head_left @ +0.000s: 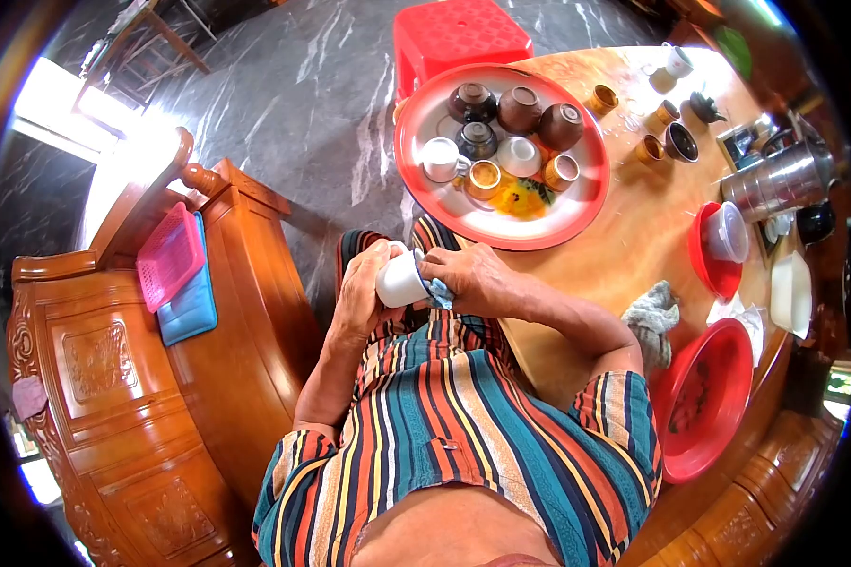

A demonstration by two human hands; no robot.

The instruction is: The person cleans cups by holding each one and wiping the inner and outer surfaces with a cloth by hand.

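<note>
Above my lap, my left hand (355, 291) is closed around a white mug (399, 282) tilted on its side, its opening toward the right. My right hand (471, 280) pinches a light blue cloth (439, 294) at the mug's dark rim; some of its fingertips are hidden at the opening. Just beyond my hands, on the table's edge, lies a round red-rimmed tray (565, 225). It bears several upturned cups, among them a brown cup (519, 109), a dark cup (477, 140), a white cup (440, 159) and a small tan cup (483, 179).
More small cups (650, 148) stand on the wooden table (577, 274) right of the tray. A grey cloth (651, 323), a red basin (704, 402) and a metal pot (780, 180) are at the right. A red stool (461, 38) stands behind; a wooden bench (241, 274) is at my left.
</note>
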